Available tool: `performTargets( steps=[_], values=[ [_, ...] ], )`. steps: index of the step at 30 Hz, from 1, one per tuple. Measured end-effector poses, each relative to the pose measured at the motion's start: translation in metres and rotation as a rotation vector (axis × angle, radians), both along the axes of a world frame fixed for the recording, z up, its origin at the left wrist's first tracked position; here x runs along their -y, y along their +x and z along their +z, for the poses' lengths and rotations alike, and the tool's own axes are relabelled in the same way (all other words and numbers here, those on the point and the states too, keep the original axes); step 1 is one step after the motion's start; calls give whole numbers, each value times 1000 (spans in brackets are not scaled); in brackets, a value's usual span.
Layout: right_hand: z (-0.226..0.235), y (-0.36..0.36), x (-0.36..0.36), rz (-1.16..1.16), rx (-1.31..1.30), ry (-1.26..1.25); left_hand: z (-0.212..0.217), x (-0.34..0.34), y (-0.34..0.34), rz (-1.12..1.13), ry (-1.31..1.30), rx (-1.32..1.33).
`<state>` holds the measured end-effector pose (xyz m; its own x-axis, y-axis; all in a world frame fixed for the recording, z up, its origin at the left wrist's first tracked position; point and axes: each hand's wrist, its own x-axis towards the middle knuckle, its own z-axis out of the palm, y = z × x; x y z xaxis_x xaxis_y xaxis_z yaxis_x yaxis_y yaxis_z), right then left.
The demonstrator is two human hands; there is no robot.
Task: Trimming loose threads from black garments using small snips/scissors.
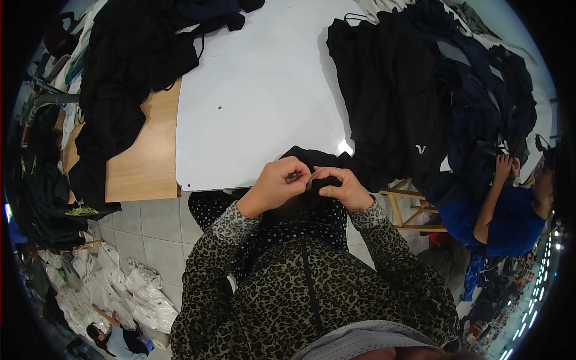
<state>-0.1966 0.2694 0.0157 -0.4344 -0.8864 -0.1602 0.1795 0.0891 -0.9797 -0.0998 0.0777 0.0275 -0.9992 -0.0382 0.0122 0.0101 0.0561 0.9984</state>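
A black garment (309, 155) lies bunched at the near edge of the white tabletop and hangs down over my lap. My right hand (345, 188) is closed on a fold of this cloth, with thumb and fingers pinching it. My left hand (279, 185) is curled in a pinch close beside it, the fingertips of both hands nearly meeting. Whatever sits between the left fingertips is too small to make out. Both hands are just past the table's front edge.
A white-topped table (258, 78) stretches ahead. Piled black garments (384, 84) lie on the right beside navy ones (480, 90); more black clothing (132, 54) is at left over a wooden board (150, 150). At right sits a co-worker in blue (513, 222), near a wooden stool (414, 210).
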Motion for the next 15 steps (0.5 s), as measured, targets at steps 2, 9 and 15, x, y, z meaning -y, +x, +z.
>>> performTargets(
  steps=[2, 9, 15],
  values=[
    [-5, 0, 0, -41, -75, -43, 2, 1, 3, 25, -41, -30],
    [-7, 2, 4, -104, -292, -112, 6, 0, 18, 110, -221, 15],
    [-13, 4, 6, -161, -452, -133, 10, -13, 26, 149, -179, -30]
  ],
)
